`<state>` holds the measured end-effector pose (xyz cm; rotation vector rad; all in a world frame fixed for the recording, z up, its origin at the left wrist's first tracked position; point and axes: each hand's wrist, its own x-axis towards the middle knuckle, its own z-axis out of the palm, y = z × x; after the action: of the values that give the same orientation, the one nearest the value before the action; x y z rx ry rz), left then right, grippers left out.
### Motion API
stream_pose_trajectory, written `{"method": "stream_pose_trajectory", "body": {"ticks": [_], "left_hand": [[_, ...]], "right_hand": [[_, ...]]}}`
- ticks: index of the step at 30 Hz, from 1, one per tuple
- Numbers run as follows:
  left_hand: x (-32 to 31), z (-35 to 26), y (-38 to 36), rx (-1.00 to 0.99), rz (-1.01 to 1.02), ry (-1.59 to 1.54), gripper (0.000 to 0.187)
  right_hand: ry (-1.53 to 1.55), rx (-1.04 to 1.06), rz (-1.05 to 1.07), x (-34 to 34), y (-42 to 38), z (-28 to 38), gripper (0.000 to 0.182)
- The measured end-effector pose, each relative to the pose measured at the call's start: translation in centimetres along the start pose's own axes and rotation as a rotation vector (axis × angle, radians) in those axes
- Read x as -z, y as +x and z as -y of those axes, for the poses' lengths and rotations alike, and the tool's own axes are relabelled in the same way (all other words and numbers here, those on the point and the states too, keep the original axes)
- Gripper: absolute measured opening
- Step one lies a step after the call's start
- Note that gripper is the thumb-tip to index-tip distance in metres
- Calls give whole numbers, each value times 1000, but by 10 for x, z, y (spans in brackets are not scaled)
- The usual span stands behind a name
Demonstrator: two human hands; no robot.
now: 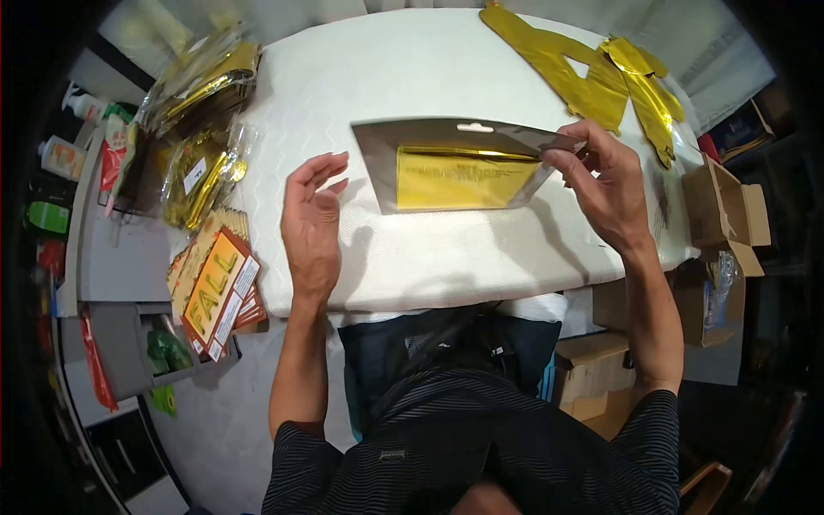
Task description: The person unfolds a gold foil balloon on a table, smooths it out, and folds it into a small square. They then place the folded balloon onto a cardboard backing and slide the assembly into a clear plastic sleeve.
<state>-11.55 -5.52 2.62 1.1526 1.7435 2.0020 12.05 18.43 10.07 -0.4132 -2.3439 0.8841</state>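
A flat package (pixel 463 178) with a dark top edge, a hang hole and folded yellow foil behind its clear front stands tilted over the white table (pixel 403 266). My right hand (pixel 605 184) pinches its upper right corner between thumb and fingers. To the left of the package, my left hand (pixel 313 223) is held apart from it, fingers spread and slightly curled, holding nothing. Gold foil balloon shapes (pixel 592 81) lie flat at the table's back right.
Clear bags of gold foil (pixel 202 172) and a fanned stack of FALL cards (pixel 215 292) are at the left. Open cardboard boxes (pixel 717 202) stand at the right. A grey drawer (pixel 163 343) is at the lower left.
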Motion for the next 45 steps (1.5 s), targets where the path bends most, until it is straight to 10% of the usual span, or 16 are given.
{"method": "stream_pose_trajectory", "body": {"ticks": [7,11,19,30,45], "left_hand": [[-18,7,5,76,189,-150,66],[-15,0,13,358,258,168,35],[-23,4,7,-3,87,-79,39],[-22,-5,9,417,393,-272,45],[-40,-11,2,648,489,-276,36]], "right_hand": [[51,-167,48,11,-6,9,15],[26,-114,15,19,-2,8,10],[-80,255,-21,21,-4,20,8],[287,-401,-106,37,0,-7,29],[298,-634,217,55,-53,-9,30]]}}
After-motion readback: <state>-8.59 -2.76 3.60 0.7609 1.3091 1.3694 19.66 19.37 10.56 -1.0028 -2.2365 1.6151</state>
